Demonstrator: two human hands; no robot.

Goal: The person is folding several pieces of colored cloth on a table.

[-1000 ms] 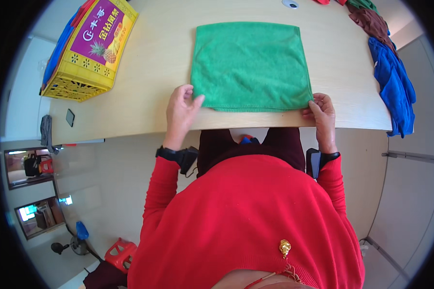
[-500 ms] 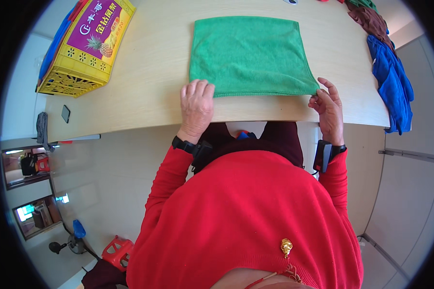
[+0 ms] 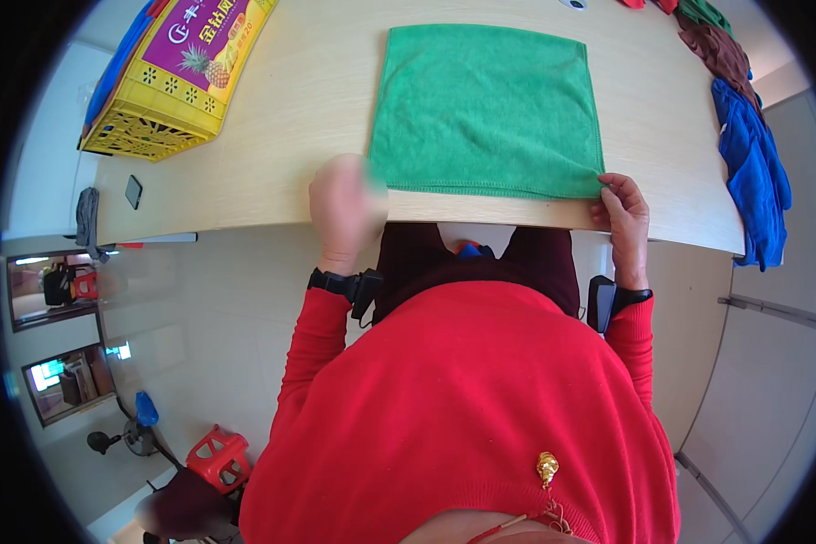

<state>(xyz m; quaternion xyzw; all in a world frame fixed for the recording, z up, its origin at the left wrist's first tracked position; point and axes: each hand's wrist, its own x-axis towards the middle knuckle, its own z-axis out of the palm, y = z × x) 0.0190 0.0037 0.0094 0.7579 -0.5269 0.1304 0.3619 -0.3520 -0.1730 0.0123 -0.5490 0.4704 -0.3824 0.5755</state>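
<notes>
A green cloth [image 3: 488, 111] lay spread flat on the desk [image 3: 281, 136], its near hem along the desk's near edge. The right hand [image 3: 622, 210] pinched the cloth's near right corner. The left hand [image 3: 343, 204], blurred, sat at the near left corner; whether it gripped the cloth could not be told. A yellow crate [image 3: 170, 82] stood at the far left corner, and blue and brown cloths [image 3: 752, 163] lay along the right edge.
</notes>
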